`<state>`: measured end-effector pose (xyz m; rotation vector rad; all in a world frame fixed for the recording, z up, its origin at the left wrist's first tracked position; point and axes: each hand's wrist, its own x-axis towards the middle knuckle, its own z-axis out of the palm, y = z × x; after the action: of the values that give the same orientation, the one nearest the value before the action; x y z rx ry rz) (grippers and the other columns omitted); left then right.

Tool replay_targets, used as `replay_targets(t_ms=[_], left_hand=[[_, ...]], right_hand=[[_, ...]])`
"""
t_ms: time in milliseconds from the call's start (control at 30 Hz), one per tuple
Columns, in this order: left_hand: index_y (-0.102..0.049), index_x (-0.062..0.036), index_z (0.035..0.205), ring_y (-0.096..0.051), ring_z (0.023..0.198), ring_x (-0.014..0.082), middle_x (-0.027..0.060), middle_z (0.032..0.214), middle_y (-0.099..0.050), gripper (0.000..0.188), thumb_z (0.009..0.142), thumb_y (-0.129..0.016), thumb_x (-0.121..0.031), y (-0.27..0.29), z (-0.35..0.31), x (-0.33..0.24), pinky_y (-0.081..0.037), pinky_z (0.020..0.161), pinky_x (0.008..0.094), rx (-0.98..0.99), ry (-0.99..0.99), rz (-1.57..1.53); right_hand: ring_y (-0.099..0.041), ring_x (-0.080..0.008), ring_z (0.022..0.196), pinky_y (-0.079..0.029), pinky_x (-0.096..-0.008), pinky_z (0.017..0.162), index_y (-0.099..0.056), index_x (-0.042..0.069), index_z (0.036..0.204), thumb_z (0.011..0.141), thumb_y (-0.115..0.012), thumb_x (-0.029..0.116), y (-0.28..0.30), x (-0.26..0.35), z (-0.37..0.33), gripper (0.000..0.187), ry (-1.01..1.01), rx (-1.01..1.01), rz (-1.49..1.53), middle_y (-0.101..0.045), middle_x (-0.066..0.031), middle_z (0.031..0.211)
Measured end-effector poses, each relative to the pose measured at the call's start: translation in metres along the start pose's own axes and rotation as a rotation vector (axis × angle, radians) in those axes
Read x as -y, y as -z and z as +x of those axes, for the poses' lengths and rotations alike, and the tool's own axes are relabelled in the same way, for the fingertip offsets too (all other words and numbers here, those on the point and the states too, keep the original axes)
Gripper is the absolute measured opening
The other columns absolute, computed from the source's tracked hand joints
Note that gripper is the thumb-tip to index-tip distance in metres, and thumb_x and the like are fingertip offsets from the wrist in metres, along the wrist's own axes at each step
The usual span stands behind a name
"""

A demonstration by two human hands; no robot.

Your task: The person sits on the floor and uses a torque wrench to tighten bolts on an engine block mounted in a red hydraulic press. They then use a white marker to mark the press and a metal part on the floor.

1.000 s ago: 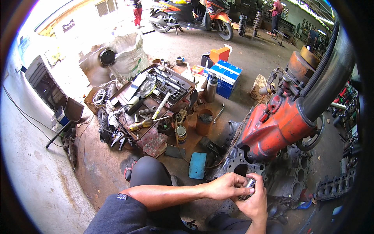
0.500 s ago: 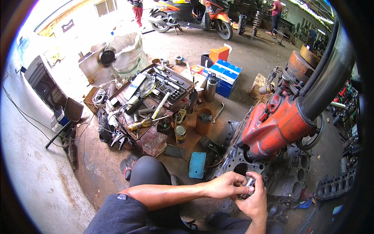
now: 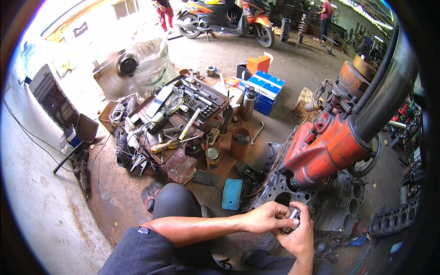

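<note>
My left hand [image 3: 266, 218] and my right hand [image 3: 300, 236] meet at the lower right, both closed around a small shiny metal part [image 3: 294, 214]. Fingers cover most of it, so its exact kind cannot be made out. Just beyond my fingertips lies the flat top of an engine block [image 3: 276, 187], with a round cylinder bore [image 3: 285, 198] partly hidden by my hands. Over the block leans a large red machine [image 3: 321, 151] with a thick dark column [image 3: 389, 87].
A cluttered bench [image 3: 158, 158] holds an open tool case [image 3: 201, 103], cables and hand tools. Near it stand a brown container [image 3: 240, 145], a steel bottle [image 3: 248, 104] and a blue box [image 3: 265, 91]. A blue plate [image 3: 232, 194] lies left of the block. Behind is an orange motorbike [image 3: 224, 20].
My hands and the metal part stay almost still. In the far background, the person in red trousers has shifted slightly near the motorbike.
</note>
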<state>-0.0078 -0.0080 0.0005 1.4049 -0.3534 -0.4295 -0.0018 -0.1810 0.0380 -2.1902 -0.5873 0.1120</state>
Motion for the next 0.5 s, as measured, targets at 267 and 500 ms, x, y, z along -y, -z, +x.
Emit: replay_targets(t_ms=[267,500], left_hand=[[-0.064,-0.0025,0.081,-0.046,0.067,0.0049,-0.0038,0.068,-0.053,0.04,0.099,-0.065,-0.038,-0.0003,0.0008,0.0016,-0.041,0.06,0.0286,0.0,0.001,-0.005],[-0.066,-0.0019,0.085,-0.05,0.071,0.0044,-0.0027,0.073,-0.06,0.038,0.099,-0.066,-0.037,0.0012,0.0018,0.0057,-0.044,0.063,0.0275,0.013,0.01,-0.008]], right_hand=[[-0.071,-0.0374,0.087,-0.056,-0.0431,0.075,-0.05,0.008,0.125,0.058,-0.093,0.017,-0.0012,-0.0022,0.0,0.08,0.004,-0.003,0.016,-0.069,-0.0191,0.095],[-0.072,-0.0343,0.086,-0.056,-0.042,0.076,-0.048,0.006,0.129,0.059,-0.092,0.014,-0.003,0.0037,-0.0007,0.083,0.04,-0.03,-0.031,-0.068,-0.019,0.094]])
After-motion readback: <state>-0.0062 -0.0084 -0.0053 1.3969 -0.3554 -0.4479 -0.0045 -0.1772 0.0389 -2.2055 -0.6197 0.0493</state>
